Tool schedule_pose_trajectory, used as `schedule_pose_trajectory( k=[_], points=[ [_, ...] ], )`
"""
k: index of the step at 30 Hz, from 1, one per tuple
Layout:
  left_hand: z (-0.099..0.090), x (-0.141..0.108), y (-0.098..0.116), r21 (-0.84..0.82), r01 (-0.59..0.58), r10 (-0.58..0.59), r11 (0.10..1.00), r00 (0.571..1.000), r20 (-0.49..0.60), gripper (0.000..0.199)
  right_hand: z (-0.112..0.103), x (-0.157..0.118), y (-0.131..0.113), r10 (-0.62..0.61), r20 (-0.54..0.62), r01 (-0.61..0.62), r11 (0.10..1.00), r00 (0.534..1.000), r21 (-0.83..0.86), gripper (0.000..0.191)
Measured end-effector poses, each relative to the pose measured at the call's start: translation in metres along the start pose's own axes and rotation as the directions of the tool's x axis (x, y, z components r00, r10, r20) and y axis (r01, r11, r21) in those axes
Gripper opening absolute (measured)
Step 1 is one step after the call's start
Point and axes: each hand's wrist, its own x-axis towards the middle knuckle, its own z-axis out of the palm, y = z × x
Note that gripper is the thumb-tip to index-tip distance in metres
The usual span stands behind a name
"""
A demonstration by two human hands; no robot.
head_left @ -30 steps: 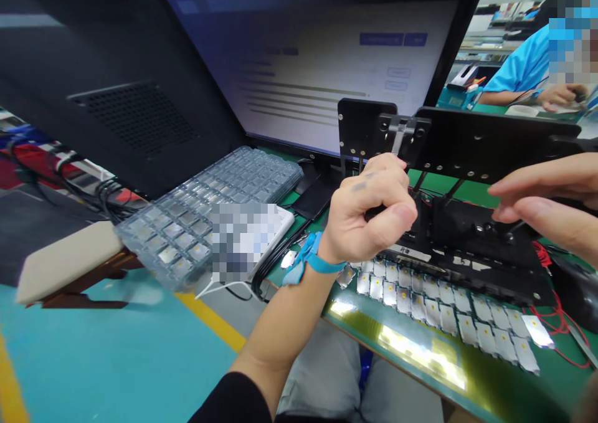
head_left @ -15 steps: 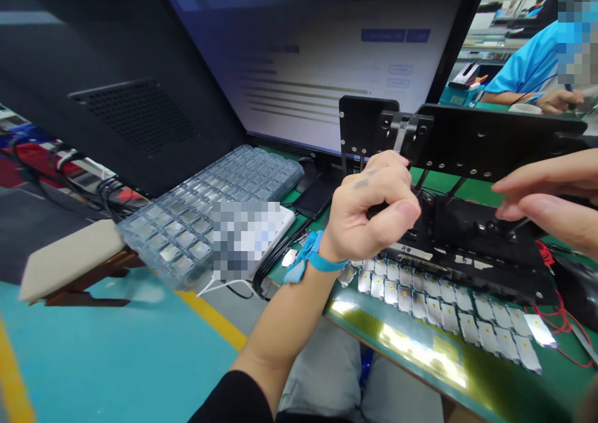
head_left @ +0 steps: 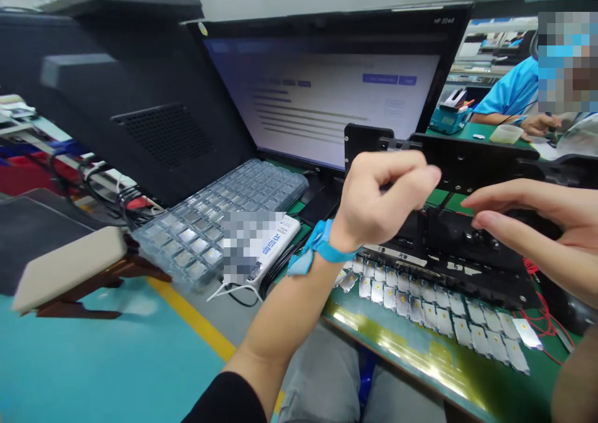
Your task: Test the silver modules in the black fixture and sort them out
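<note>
The left hand (head_left: 385, 195) is curled into a loose fist above the black metal fixture (head_left: 448, 242), thumb tucked against the fingers, and whether it holds anything small cannot be told. The right hand (head_left: 532, 223) comes in from the frame's right edge, its fingers gently bent and parted from the thumb, with nothing pinched, hovering just over the fixture. Open air lies between the hands. The left forearm (head_left: 284, 304) angles up across the front edge of the green-topped counter (head_left: 537, 379), a blue wrist strap (head_left: 322, 243) around its wrist. The fixture sits on the counter, its flat drilled plate raised on posts over a base. Rows of foil squares (head_left: 420, 308), each with a yellow dot, lie just in front of it, near the counter edge. Left of them, stacked clear blister trays (head_left: 210, 217) hold small pieces in moulded pockets.
</note>
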Motion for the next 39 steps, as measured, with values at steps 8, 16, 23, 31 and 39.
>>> schedule_pose_trajectory(
  k=[8, 16, 23, 31, 39],
  points=[
    [0.006, 0.09, -0.032, 0.073, 0.274, -0.265, 0.959, 0.958, -0.112, 0.029, -0.007, 0.012, -0.006, -0.135, 0.105, 0.125, 0.987, 0.985, 0.096, 0.037],
    [-0.021, 0.084, -0.069, 0.619, 0.326, -0.511, 0.715, 0.847, 0.144, 0.068, -0.005, 0.021, -0.009, 0.054, 0.337, -0.019, 0.994, 0.94, -0.106, 0.038],
    [-0.044, 0.017, -0.016, 0.651, 0.188, -0.372, 0.735, 0.915, 0.156, 0.057, 0.007, 0.016, -0.026, 0.096, 0.421, 0.17, 0.818, 0.902, -0.549, 0.018],
    [-0.067, -0.1, -0.033, 0.466, 0.637, -0.622, 0.614, 0.754, -0.212, 0.027, 0.104, -0.042, -0.054, -0.082, 0.119, 0.137, 0.801, 0.989, -0.582, 0.025],
    [-0.051, -0.102, -0.043, 0.863, 0.387, -0.63, 0.324, 0.769, -0.108, 0.026, 0.153, -0.031, -0.02, -0.023, -0.221, -0.101, 0.838, 0.975, -0.536, 0.027]
  ],
)
